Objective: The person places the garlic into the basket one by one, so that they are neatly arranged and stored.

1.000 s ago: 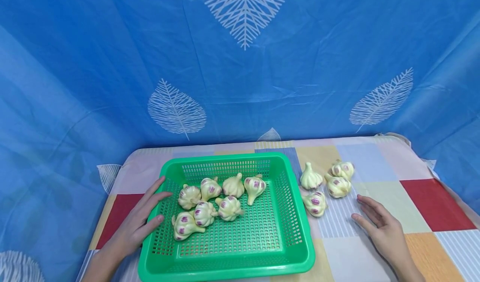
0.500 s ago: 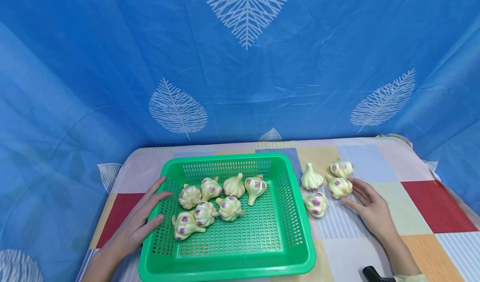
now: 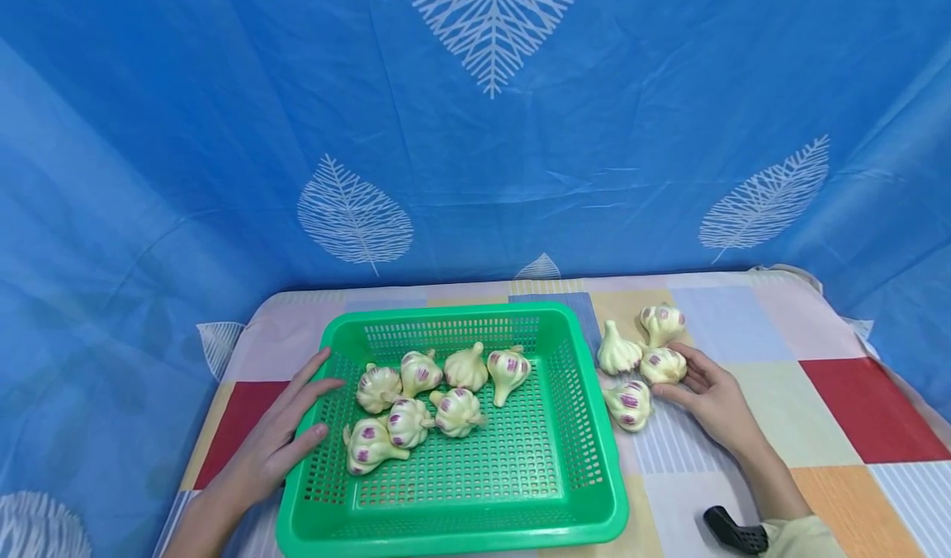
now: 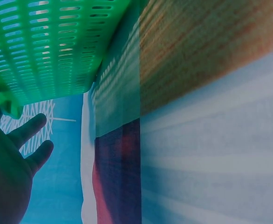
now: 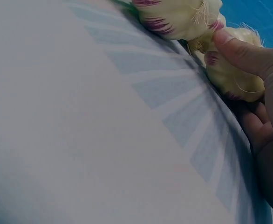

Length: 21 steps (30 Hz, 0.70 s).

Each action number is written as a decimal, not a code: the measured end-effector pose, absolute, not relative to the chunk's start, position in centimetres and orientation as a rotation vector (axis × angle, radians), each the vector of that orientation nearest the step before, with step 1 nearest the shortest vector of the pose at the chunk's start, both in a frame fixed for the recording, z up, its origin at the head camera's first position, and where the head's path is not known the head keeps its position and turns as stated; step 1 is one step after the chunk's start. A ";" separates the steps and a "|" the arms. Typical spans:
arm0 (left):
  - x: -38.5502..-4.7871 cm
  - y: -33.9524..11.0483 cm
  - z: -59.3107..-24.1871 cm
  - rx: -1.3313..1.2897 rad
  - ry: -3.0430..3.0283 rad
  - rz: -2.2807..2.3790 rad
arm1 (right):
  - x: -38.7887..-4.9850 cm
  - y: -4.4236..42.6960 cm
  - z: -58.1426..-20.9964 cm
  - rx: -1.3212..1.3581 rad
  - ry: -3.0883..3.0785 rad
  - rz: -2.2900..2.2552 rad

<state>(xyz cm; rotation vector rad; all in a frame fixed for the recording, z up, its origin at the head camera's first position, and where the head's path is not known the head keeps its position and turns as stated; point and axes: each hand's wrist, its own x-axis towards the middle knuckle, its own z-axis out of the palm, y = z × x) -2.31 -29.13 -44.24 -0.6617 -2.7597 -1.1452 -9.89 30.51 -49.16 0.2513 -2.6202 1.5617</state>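
Observation:
A green basket [image 3: 475, 533] stands on the table with several garlic bulbs [image 3: 458, 413] inside, mostly in its left half. My left hand [image 3: 267, 446] rests against the basket's left rim, its fingers spread and fairly straight. In the left wrist view that hand [image 4: 15, 163] appears beside the basket's perforated wall [image 4: 48, 51]. Right of the basket, my right hand [image 3: 706, 397] pinches a garlic bulb [image 3: 663, 366] between thumb and fingers. The right wrist view shows the thumb [image 5: 241, 51] on this bulb [image 5: 234, 74], which is low at the cloth; contact with the cloth is hard to tell.
Around the gripped bulb lie other garlic bulbs: one upright [image 3: 618, 349], one behind [image 3: 662, 323], one in front [image 3: 628, 404] by the basket's right wall. A patchwork cloth [image 3: 832, 426] covers the table. Blue curtains [image 3: 475, 170] enclose it. A black device [image 3: 735, 531] sits at my right wrist.
My right hand has moved left and forward from the cloth and taken hold of a garlic bulb, shifting it slightly left. The bulb behind it has turned and shifted left. The left hand stays put.

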 end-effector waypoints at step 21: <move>-2.2 -29.2 -44.2 -0.664 -2.759 -1.151 | -9.7 30.6 -48.1 0.061 -2.709 1.553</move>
